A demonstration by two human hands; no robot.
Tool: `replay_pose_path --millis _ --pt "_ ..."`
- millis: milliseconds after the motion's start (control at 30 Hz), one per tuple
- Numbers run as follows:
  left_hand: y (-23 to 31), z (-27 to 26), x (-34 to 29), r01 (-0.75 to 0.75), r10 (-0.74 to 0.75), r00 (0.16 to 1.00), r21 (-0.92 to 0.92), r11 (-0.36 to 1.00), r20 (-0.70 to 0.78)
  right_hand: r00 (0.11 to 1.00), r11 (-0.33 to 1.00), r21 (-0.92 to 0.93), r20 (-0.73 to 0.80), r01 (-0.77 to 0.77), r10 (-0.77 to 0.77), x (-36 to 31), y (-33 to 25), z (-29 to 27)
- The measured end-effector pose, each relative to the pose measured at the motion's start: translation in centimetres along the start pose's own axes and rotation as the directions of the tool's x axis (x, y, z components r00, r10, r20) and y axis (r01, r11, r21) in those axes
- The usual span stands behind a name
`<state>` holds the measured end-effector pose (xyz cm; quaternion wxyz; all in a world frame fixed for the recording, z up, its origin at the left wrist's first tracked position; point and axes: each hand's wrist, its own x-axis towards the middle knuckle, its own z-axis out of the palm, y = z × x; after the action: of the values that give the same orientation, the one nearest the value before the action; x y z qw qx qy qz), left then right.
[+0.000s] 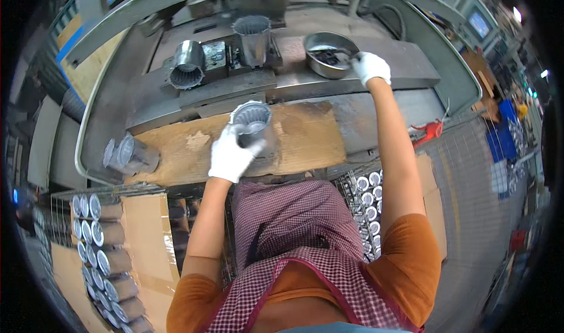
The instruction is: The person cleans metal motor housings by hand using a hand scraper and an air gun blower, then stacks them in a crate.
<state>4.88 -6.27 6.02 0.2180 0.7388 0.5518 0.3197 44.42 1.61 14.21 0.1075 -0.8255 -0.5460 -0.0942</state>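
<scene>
My left hand (231, 154), in a white glove, is wrapped round the side of a grey finned metal cylinder (252, 114). The cylinder stands upright on a brown cardboard sheet (311, 130), its ribbed open end facing up. Off to the right, my gloved right hand (372, 68) is closed at the right rim of a round metal bowl (317, 39). Dark pieces (326, 57) lie inside the bowl. Something dark shows by the right fingertips, too small to name.
Behind the cardboard, one metal cylinder (189, 65) lies tilted and another (254, 39) stands upright on the machine bed. More cylinders (138, 155) sit at the cardboard's left end. Stacked parts (94, 233) fill the lower left, and others (369, 199) a wire basket. A red rag (430, 132) hangs at right.
</scene>
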Motion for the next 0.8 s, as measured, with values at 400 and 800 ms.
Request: replay_pose_path --millis 400,800 --pt "7.1 2.7 1.2 -0.46 0.459 0.888 -0.115 0.881 -0.032 0.951 0.857 0.511 -0.29 0.061 0.106 -7.4 3.5 4.3" --pt "20.5 15.6 -4.9 -0.255 0.738 0.528 -0.75 0.61 0.42 0.952 -0.841 0.527 0.303 -0.123 0.051 -35.8 12.3 4.7"
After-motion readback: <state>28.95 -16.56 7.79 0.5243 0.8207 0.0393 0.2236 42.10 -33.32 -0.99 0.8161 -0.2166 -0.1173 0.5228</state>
